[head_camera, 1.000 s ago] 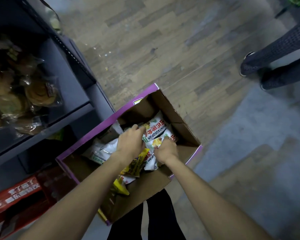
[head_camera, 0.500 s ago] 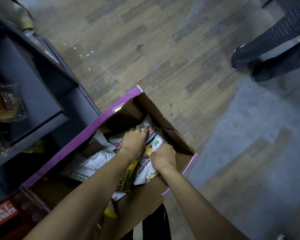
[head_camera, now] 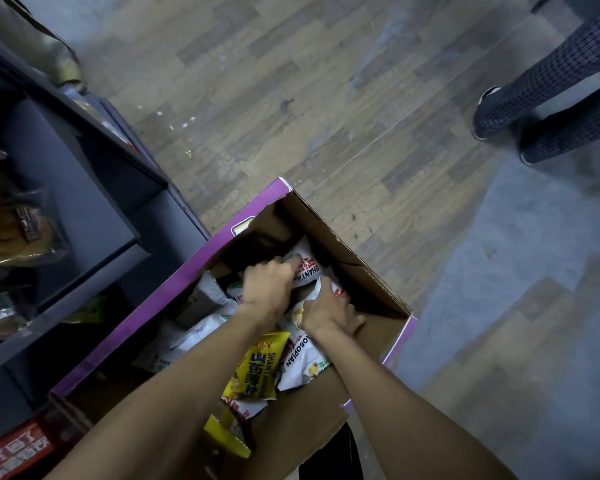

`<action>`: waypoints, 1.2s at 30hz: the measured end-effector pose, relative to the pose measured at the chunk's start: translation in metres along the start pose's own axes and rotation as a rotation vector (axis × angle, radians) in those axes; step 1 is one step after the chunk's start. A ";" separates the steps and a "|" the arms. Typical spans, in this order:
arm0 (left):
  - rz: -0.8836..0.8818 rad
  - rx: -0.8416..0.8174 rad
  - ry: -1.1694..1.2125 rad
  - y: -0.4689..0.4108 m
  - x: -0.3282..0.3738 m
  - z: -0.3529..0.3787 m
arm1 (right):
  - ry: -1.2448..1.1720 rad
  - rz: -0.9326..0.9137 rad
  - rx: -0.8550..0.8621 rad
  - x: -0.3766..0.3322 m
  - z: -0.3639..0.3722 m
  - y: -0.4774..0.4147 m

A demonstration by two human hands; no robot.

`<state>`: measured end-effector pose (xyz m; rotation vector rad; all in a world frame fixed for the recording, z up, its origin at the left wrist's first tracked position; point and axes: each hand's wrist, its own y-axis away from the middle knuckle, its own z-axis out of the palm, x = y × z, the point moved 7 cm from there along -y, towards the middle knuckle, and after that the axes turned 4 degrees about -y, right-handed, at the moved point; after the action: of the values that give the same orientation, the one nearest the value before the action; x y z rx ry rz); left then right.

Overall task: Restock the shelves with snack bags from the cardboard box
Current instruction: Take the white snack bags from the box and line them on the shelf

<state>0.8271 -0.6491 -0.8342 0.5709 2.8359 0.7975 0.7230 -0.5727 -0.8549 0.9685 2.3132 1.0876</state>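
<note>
The cardboard box [head_camera: 361, 263], purple on the outside, is sitting open on the wooden floor [head_camera: 326, 98] just beside the dark shelves [head_camera: 84, 188]. Both bare arms are reaching down into it from the near edge. The left hand [head_camera: 269, 289] is curling its fingers over a white snack bag [head_camera: 307, 268] lying toward the box's far corner, and is gripping it from above. The right hand [head_camera: 329, 315] is working just beside it, toward the box's right wall, with fingers and thumb clamping the top edge of a second white bag [head_camera: 302, 362] that is running back under the wrist. A yellow bag [head_camera: 257, 368] is lying between the two forearms, overlapping that second bag. More white bags [head_camera: 201, 327] are piling up along the box's left wall. On the shelves, clear packets of brown baked goods [head_camera: 11, 233] are resting at the left. A red carton [head_camera: 18, 452] is showing at the bottom left corner. Another person's checked trouser legs [head_camera: 551, 98] and dark shoes are standing well apart from the box, at the upper right.
</note>
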 end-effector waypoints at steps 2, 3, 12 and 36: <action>-0.005 0.006 0.009 0.001 -0.012 -0.009 | 0.053 -0.041 0.082 -0.005 -0.001 -0.001; 0.004 0.009 0.006 0.002 -0.016 -0.013 | 0.051 -0.069 0.112 -0.008 -0.001 -0.002; -0.062 0.254 -0.093 0.034 -0.031 -0.060 | -0.117 -0.287 0.247 -0.035 -0.025 0.013; -0.571 0.291 0.416 0.250 -0.083 -0.038 | -0.235 -0.894 0.353 -0.034 -0.053 0.147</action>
<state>0.9743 -0.5027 -0.6674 -0.4320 3.2428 0.4345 0.7752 -0.5577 -0.7044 0.0718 2.3525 0.1959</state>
